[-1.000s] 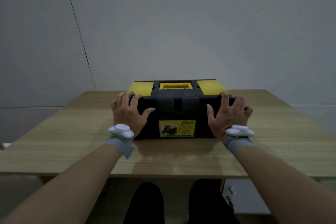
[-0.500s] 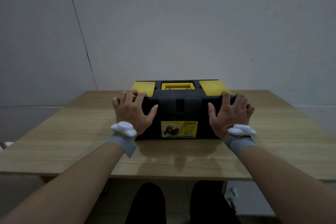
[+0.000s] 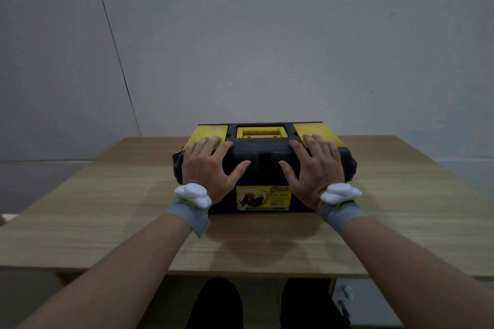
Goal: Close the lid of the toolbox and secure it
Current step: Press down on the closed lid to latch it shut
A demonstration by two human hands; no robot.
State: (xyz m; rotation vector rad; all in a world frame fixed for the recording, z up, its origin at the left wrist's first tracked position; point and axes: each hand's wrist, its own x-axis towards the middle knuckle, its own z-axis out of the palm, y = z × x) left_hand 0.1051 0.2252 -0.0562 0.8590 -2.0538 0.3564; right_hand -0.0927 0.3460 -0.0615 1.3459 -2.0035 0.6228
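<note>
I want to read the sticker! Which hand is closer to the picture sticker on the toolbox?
Right hand, narrowly: its heel almost meets the sticker. The left hand sits slightly farther off.

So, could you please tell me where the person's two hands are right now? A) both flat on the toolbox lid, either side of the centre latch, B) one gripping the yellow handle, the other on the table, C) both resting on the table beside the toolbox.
A: the left hand and right hand lie spread on the closed toolbox, flanking its centre latch.
</note>
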